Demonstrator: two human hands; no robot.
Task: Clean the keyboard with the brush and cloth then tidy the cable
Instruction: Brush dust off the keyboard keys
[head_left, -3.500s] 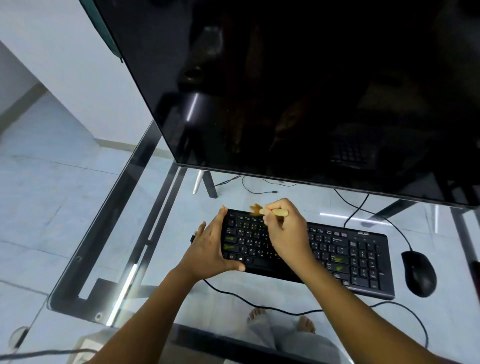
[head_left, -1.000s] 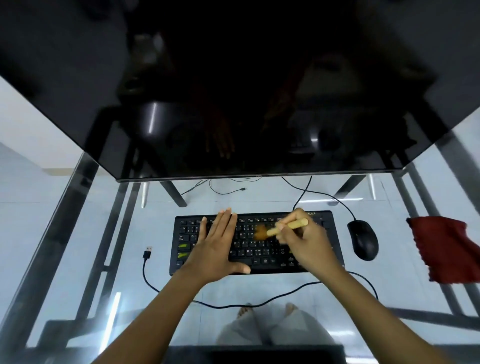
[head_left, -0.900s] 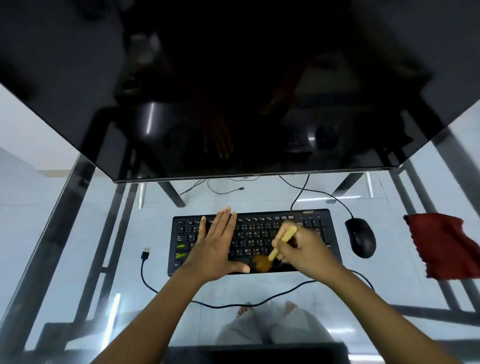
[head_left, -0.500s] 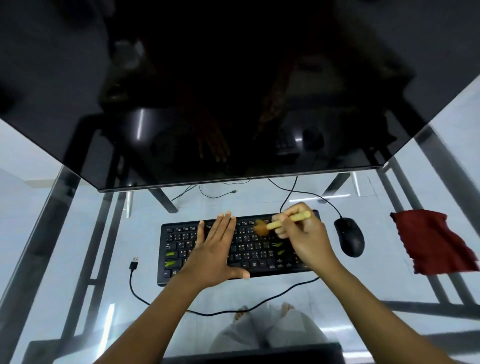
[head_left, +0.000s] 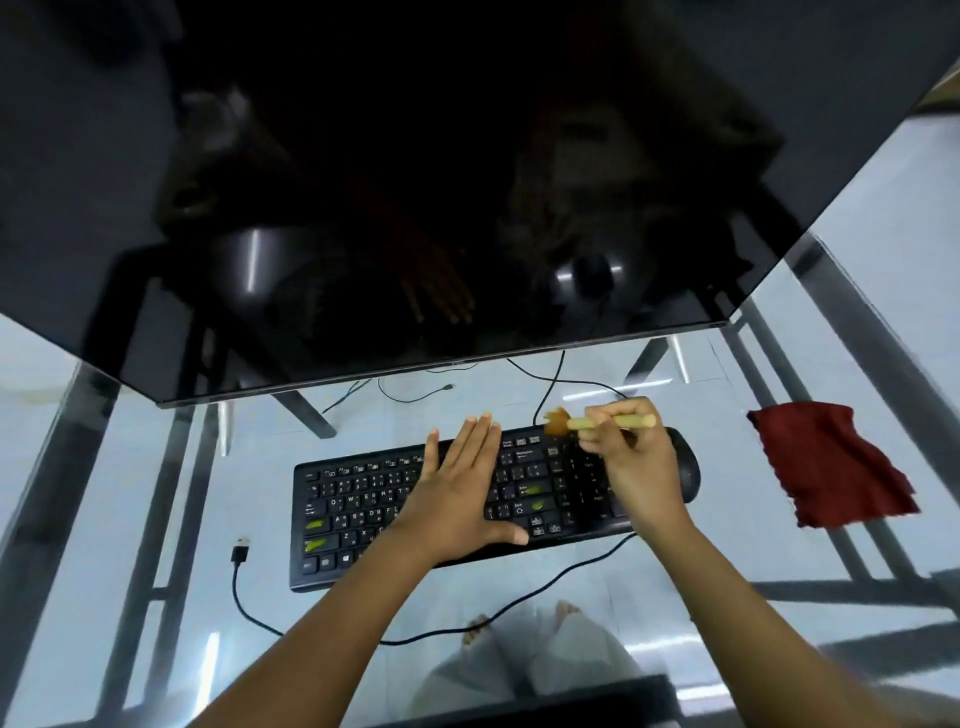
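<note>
The keyboard is lying on the glass table, the monitor standing behind it, the mouse and cloth sitting right, the cable trailing near-left.

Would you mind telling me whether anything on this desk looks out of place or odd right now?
Yes: the USB plug lies unplugged on the glass, left of the keyboard, its cable trailing loose along the front. Several keys carry yellow-green smears. The red cloth lies crumpled at the right.
</note>
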